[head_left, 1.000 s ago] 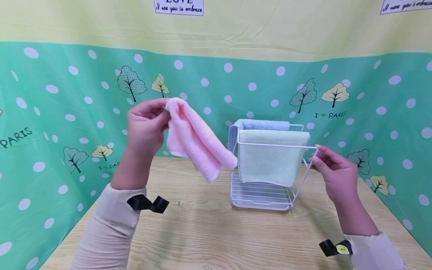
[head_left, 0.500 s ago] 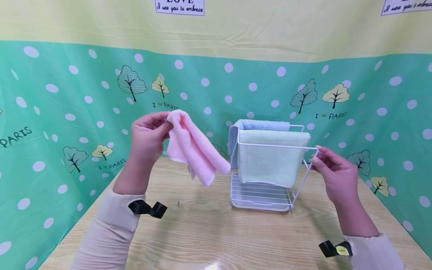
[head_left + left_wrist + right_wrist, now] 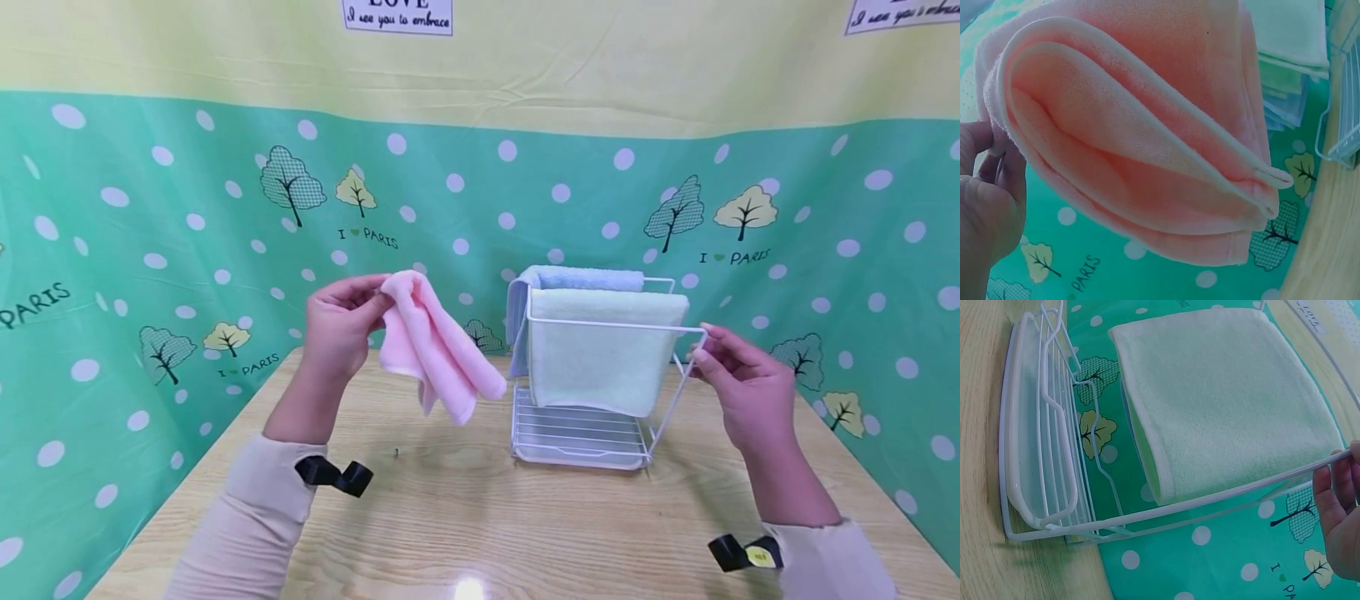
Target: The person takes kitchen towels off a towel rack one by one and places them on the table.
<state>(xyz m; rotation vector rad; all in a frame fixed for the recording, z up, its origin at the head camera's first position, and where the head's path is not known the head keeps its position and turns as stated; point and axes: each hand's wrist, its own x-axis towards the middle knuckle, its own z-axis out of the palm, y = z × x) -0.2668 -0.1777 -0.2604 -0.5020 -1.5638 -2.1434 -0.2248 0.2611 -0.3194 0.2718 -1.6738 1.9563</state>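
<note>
Wooden table [image 3: 480, 525] before a green polka-dot backdrop [image 3: 150, 208] with trees.

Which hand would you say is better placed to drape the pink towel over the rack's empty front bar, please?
Left. The left hand already pinches the folded pink towel beside the white wire rack, while the right hand grips its front bar.

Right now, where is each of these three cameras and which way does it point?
Head: on the person's head, facing forward and down at the table; shows both hands and sleeves.
Left wrist: faces the pink towel; left hand at the edge.
Right wrist: faces the white rack and green towel; right hand fingers show.
Shared: the green towel appears in all three.
</note>
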